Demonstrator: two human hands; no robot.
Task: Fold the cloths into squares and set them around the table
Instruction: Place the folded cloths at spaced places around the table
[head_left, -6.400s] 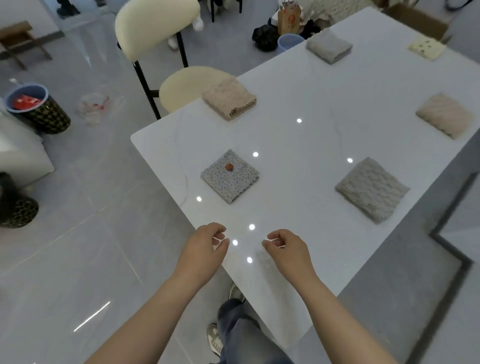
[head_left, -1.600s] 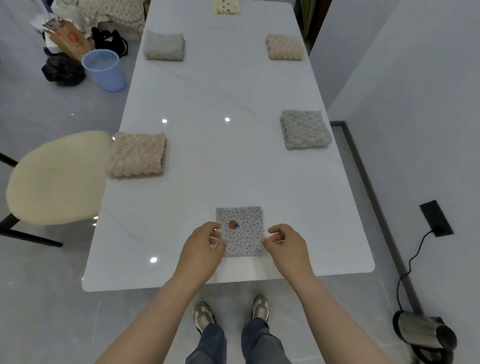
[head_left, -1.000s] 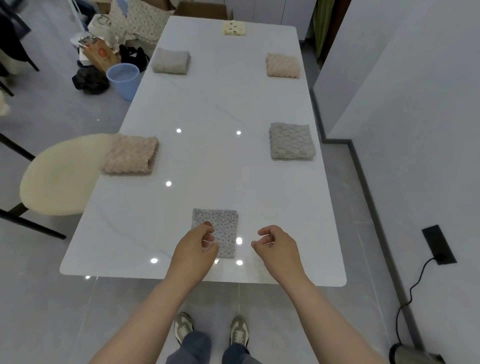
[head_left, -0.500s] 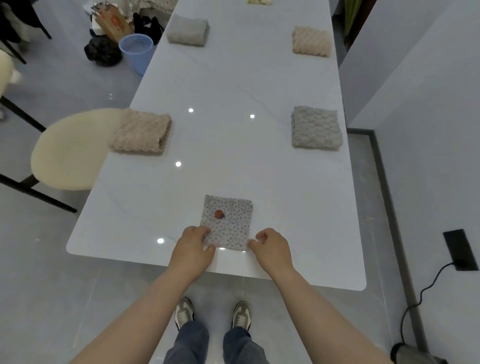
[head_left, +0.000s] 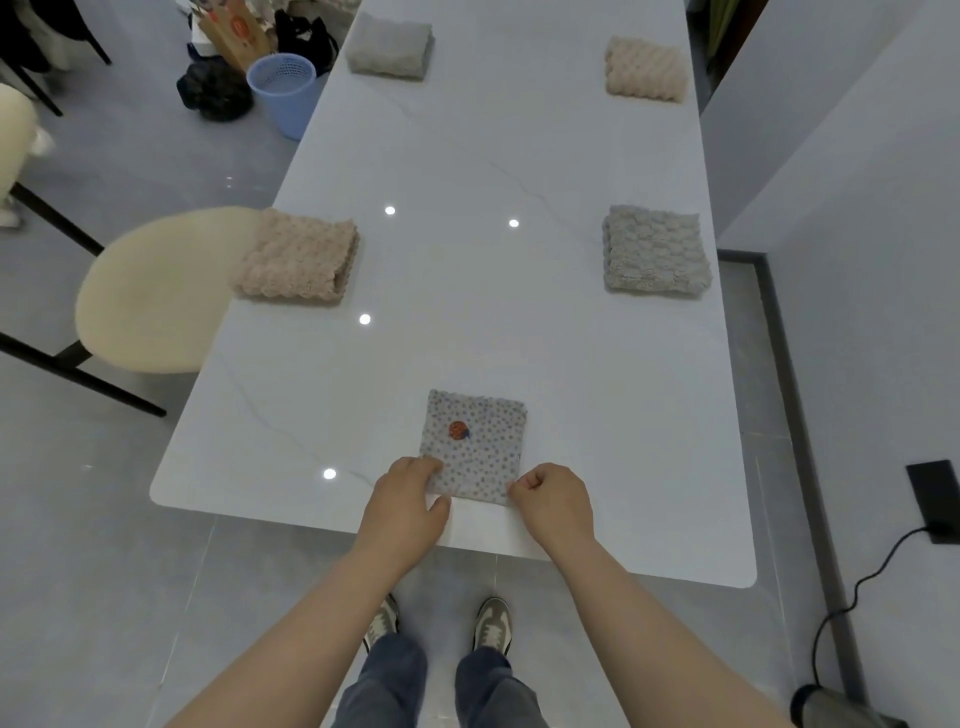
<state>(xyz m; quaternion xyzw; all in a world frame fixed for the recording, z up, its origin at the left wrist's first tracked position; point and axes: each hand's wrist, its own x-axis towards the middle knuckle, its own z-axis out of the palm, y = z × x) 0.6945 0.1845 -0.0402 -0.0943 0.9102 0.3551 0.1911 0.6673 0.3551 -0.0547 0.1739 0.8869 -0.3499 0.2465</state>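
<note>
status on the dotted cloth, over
Left hand, right hand pinching near corners of dotted cloth. Folded square, flat on table. Nothing in the way.

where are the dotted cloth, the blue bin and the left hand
dotted cloth (head_left: 480, 452), head view, its middle
blue bin (head_left: 284, 106), head view, its side wall
left hand (head_left: 408, 506), head view, back of the hand

- Likely a home dining room.
- Long white marble-look worktop (head_left: 467, 130) with a cream padded chair (head_left: 150, 291) drawn up at its side.
- Glossy grey tiled floor (head_left: 104, 519), plain pale walls.
- Blue plastic wastebasket (head_left: 283, 93) and paper carrier bag (head_left: 234, 28) set on the floor.
- Black wall socket (head_left: 935, 501) with a cord plugged in.
</note>
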